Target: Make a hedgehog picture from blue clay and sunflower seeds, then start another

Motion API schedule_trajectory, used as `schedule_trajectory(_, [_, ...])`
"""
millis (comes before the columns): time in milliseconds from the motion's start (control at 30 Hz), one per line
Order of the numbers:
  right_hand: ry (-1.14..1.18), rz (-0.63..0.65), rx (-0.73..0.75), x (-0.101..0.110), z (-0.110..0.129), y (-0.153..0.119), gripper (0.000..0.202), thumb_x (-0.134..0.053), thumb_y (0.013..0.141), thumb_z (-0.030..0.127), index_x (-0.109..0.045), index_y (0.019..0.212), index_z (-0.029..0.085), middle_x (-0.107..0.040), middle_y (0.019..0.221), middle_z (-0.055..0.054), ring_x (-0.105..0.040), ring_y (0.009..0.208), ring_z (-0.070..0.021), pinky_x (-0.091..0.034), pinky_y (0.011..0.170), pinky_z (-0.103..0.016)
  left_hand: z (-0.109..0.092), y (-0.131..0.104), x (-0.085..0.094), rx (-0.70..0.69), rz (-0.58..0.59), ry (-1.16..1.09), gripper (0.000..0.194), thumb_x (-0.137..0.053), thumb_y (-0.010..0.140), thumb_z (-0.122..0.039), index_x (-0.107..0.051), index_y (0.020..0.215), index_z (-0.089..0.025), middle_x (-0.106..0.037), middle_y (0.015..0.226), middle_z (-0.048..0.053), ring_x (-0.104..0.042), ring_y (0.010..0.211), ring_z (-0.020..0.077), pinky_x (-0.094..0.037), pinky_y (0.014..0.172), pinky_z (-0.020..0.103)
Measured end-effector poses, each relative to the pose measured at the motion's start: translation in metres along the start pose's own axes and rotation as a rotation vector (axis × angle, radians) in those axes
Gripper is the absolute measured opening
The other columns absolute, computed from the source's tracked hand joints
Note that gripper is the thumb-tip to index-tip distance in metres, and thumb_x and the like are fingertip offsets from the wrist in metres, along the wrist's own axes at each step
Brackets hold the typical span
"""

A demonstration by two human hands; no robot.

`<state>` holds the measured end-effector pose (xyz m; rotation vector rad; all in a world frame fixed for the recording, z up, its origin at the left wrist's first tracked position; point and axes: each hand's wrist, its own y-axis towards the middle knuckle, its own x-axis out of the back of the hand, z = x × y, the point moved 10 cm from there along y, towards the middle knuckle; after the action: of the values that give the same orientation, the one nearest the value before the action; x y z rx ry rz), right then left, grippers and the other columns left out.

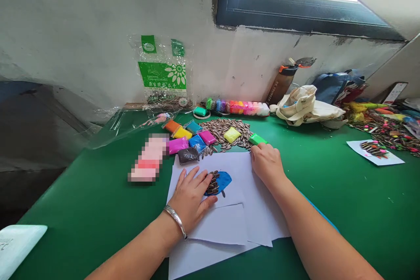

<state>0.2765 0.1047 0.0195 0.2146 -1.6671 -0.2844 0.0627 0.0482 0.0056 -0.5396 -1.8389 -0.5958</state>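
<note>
My left hand (193,194), a silver bangle at its wrist, lies flat with fingers apart on white paper (223,225). Its fingertips touch a patch of striped sunflower seeds (213,183) set on a blue clay shape (225,179), partly hiding it. My right hand (267,162) is closed, fingers pinched together at the paper's upper right corner. It is beside a bright green clay packet (257,139) and the edge of a loose seed pile (226,131). What its fingertips hold, if anything, is hidden.
Several clay packets, including a black one (188,155), lie left of the seeds. A clear seed bag (164,74) leans on the wall. Behind are a row of coloured clay (243,107), a bottle (282,83) and a cloth bag (303,105). A seed-decorated card (390,157) lies right.
</note>
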Motion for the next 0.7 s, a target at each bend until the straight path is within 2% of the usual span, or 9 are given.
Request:
schedule_trajectory(100, [0.091,-0.050,-0.018,0.011,0.005,-0.002,0.019,-0.043,0.087,0.016,-0.060,0.078,0.017,-0.060,0.078,-0.010,-0.051,0.076,-0.0217,-0.029,0.063,-0.030,0.000,-0.001,0.000,-0.002,-0.022,0.004,0.047,-0.046,0.088,-0.042,-0.047,0.129,-0.019,-0.053,0.131,0.009,-0.035,0.128,0.0322,-0.024,0.104,0.060])
schedule_trajectory(200, [0.390,-0.050,0.013,0.022,0.022,-0.008,0.020,-0.040,0.089,0.018,-0.060,0.088,0.016,-0.063,0.079,-0.007,-0.055,0.073,-0.0178,-0.035,0.065,-0.028,0.000,-0.001,-0.001,-0.004,-0.013,0.004,0.047,-0.045,0.089,-0.042,-0.047,0.130,-0.019,-0.053,0.130,0.010,-0.036,0.127,0.0318,-0.024,0.104,0.059])
schedule_trajectory(300, [0.725,0.061,0.168,0.025,0.057,-0.018,0.020,-0.043,0.088,0.019,-0.062,0.088,0.019,-0.066,0.084,-0.003,-0.058,0.077,-0.0150,-0.041,0.068,-0.024,0.000,-0.001,-0.001,0.001,-0.008,0.008,0.047,-0.046,0.088,-0.042,-0.047,0.129,-0.019,-0.052,0.131,0.010,-0.036,0.127,0.0320,-0.024,0.104,0.059])
schedule_trajectory(367, [0.837,0.120,0.252,0.027,0.076,-0.024,0.019,-0.046,0.087,0.018,-0.065,0.087,0.020,-0.067,0.082,-0.002,-0.059,0.077,-0.0141,-0.043,0.069,-0.024,0.000,-0.001,0.000,0.002,-0.015,0.009,0.048,-0.048,0.088,-0.042,-0.047,0.130,-0.019,-0.052,0.131,0.009,-0.036,0.127,0.0321,-0.023,0.104,0.059])
schedule_trajectory(500, [0.864,0.187,0.327,0.027,0.094,-0.031,0.021,-0.048,0.085,0.012,-0.067,0.088,0.020,-0.067,0.078,-0.002,-0.059,0.075,-0.0135,-0.044,0.069,-0.023,-0.001,-0.001,0.000,0.000,0.003,0.008,0.048,-0.050,0.087,-0.040,-0.046,0.130,-0.019,-0.051,0.132,0.009,-0.036,0.127,0.0325,-0.024,0.103,0.060])
schedule_trajectory(700, [0.843,0.154,0.334,0.028,0.098,-0.035,0.020,-0.054,0.079,0.008,-0.068,0.084,0.021,-0.063,0.079,-0.002,-0.056,0.079,-0.0150,-0.044,0.072,-0.026,-0.001,0.001,0.001,0.010,0.012,0.012,0.047,-0.052,0.086,-0.040,-0.048,0.129,-0.022,-0.053,0.130,0.009,-0.037,0.126,0.0322,-0.025,0.103,0.059])
